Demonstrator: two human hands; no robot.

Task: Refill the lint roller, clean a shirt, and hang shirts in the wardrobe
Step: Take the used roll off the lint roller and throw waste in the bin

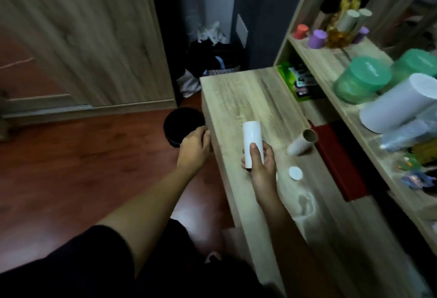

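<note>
**At the wooden table, a fresh roll in the right hand**

Over the near half of the wooden table (236, 98), the right hand (262, 167) holds a white refill roll (252, 139) upright. The thumb lies along the front of the roll, and the other fingers wrap round behind its lower end. The roll's top half stands clear above the hand, and its foot sits just above the tabletop, though I cannot tell if it touches.

The left hand (194, 147) reaches out past the table's left edge, above the rim of a black bin (177, 122) that stands on the red-brown floor (71, 155) against the table's side. Its fingers are bent downward toward the rim. The picture is blurred there, so I cannot tell whether they grip anything or only hang loosely.

To the right of the held roll, a bare cardboard tube (302, 142) lies tilted on the table, its open end turned up and away. Nearer the person, a small white round cap (295, 173) lies flat just beside the right hand. A red box (338, 162) sits along the table's far right edge, close to the tube.

Beyond it, a wooden shelf unit (331, 65) carries green lidded jars (361, 80), a large white cylinder (399, 101) lying on its side, and purple (316, 38) and red (301, 30) cylinders further back. A pale wooden door panel (82, 37) fills the upper left.
</note>
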